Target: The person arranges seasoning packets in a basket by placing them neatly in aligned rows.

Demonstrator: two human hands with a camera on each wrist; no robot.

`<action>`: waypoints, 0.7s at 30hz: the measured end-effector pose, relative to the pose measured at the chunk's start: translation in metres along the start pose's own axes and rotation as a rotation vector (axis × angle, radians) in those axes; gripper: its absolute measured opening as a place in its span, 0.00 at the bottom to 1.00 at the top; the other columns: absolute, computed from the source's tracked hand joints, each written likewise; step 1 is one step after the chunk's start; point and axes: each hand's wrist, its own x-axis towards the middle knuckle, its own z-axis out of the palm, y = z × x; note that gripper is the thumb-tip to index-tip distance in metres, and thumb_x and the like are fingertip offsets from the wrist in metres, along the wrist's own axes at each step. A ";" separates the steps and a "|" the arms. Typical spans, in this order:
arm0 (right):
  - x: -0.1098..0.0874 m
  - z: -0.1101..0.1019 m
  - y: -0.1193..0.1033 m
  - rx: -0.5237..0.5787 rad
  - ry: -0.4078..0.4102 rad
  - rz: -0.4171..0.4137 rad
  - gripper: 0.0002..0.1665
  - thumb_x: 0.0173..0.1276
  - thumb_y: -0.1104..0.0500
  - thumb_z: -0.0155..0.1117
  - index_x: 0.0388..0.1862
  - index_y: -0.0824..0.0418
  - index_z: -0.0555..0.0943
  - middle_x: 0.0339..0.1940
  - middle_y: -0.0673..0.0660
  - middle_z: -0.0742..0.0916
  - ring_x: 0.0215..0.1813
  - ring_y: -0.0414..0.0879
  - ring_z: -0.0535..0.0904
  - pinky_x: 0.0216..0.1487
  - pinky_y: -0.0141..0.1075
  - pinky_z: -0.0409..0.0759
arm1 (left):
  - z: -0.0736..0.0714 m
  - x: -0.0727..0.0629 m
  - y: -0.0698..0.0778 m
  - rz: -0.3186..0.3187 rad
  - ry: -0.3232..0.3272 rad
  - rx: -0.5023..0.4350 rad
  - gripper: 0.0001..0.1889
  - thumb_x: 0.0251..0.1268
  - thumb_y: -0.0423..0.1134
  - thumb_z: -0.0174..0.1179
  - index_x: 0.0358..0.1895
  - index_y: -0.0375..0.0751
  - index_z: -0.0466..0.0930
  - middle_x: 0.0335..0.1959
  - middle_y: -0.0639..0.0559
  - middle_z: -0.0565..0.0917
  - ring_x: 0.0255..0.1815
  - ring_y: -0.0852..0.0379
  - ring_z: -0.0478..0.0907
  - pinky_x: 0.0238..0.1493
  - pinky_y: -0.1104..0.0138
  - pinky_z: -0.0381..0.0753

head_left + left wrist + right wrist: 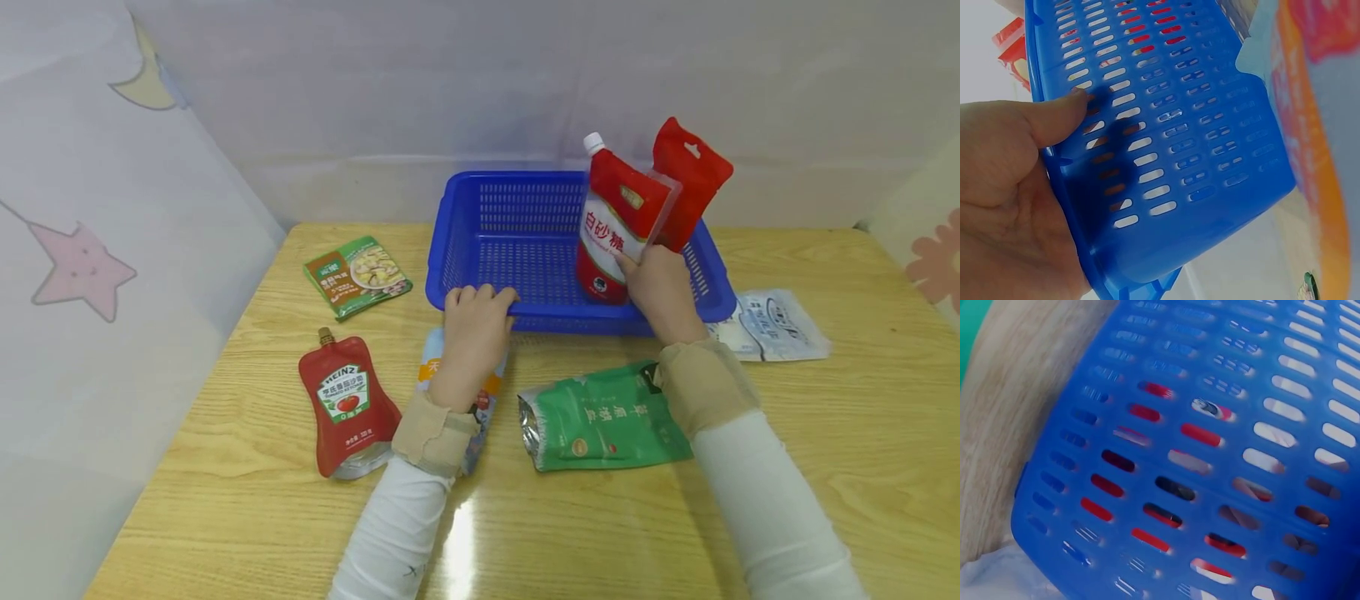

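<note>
Two grips: my left hand (474,343) on blue basket (551,312), right hand (664,287) on sugar pouch (611,229); likely placing, next needs gentle release.

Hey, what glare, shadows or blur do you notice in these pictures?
Head view: a bright glare streak on the table; left wrist view: a dark shadow on the blue basket beside the left hand, and the orange-banded package blurred up close; right wrist view: the white packet at lower left looks soft.
</note>
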 end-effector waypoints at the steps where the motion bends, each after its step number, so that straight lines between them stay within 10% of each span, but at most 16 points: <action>1: 0.000 0.000 0.000 -0.005 0.003 -0.003 0.34 0.72 0.52 0.55 0.68 0.72 0.63 0.61 0.73 0.77 0.59 0.68 0.76 0.60 0.59 0.73 | 0.000 0.000 0.000 0.000 0.003 0.003 0.15 0.68 0.43 0.57 0.55 0.51 0.79 0.46 0.49 0.83 0.51 0.48 0.75 0.64 0.55 0.65; 21: -0.001 -0.001 0.002 -0.090 -0.093 0.065 0.35 0.70 0.51 0.55 0.67 0.74 0.62 0.60 0.75 0.76 0.57 0.68 0.75 0.62 0.60 0.72 | 0.000 -0.001 0.001 -0.001 -0.021 0.006 0.15 0.69 0.45 0.56 0.57 0.51 0.78 0.46 0.50 0.83 0.51 0.49 0.75 0.64 0.55 0.64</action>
